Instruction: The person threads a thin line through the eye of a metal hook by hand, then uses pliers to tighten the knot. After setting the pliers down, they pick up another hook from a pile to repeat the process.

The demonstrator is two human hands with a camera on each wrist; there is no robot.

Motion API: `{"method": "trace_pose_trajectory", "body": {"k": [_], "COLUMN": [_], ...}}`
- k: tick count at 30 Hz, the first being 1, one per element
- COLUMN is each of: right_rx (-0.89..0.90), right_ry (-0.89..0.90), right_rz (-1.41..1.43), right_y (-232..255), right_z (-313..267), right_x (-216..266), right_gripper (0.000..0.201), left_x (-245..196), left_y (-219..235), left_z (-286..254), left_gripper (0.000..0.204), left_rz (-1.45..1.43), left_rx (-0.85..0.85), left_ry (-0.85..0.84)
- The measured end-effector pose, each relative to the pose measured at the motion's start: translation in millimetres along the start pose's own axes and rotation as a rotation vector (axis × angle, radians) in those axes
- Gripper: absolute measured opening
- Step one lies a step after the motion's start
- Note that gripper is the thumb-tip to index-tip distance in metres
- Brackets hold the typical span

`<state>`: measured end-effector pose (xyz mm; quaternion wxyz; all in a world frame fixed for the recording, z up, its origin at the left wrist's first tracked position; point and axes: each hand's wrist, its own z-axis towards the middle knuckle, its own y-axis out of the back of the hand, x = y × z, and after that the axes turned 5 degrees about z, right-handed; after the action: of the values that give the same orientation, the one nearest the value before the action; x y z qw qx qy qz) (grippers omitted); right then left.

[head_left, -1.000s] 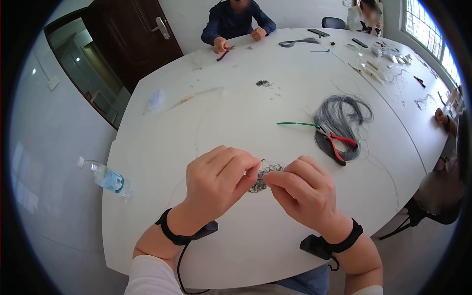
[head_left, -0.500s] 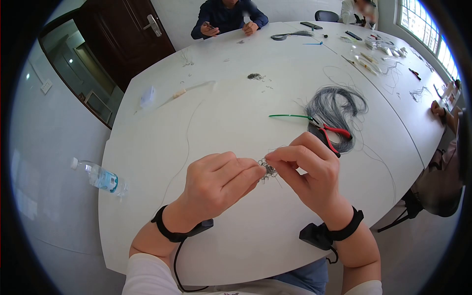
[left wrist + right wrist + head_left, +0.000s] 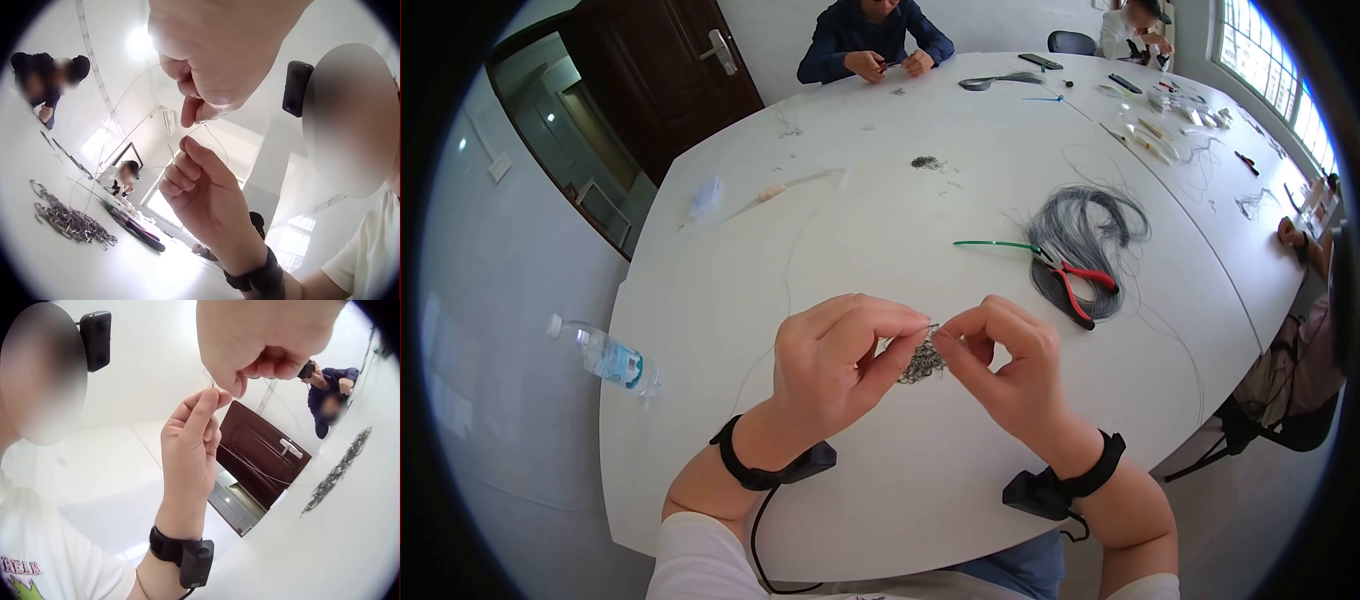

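Note:
My left hand pinches a small dark fish hook between thumb and forefinger, its tip just showing past them. Close against it, my right hand pinches a thin, clear line with thumb and forefinger. In the left wrist view, that line loops loosely away from the fingers. A heap of metal fish hooks lies on the table under both hands, partly covered by the left one in the head view.
Beyond my right hand lie red-and-black pliers, a bundle of grey line and a green cable tie. A plastic bottle lies at the left edge. Farther off sits a smaller hook pile. A person works across the table.
My hands moved together, the right one crossing the left fingertips and then drawing back beside them. The left fingers have turned upward. Across the table, the person's pliers have been lifted off the surface.

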<state>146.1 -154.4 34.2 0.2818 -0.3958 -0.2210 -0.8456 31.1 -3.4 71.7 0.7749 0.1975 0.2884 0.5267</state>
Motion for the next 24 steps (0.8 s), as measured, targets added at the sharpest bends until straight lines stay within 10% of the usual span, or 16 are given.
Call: {"method": "trace_pose_trajectory", "body": {"k": [5,12,24], "right_rx": [0.029,-0.023,-0.052], "right_ry": [0.293,0.67,0.089], "right_rz": [-0.216,-0.585,-0.04], "right_y": [-4,12,15], "right_z": [-3,3,8], "right_x": [1,11,5], "right_gripper": [0.016,0.022,0.006], "left_x": [1,8,0], "left_y": [-4,-7,-2], "left_z": [-4,-4,-1], "left_gripper": [0.015,0.017,0.017], "left_rz": [-0.001,0.219,0.191], "left_rx": [0.001,0.018,0.06], "left_ry": [0.098,-0.19,-0.306]}}
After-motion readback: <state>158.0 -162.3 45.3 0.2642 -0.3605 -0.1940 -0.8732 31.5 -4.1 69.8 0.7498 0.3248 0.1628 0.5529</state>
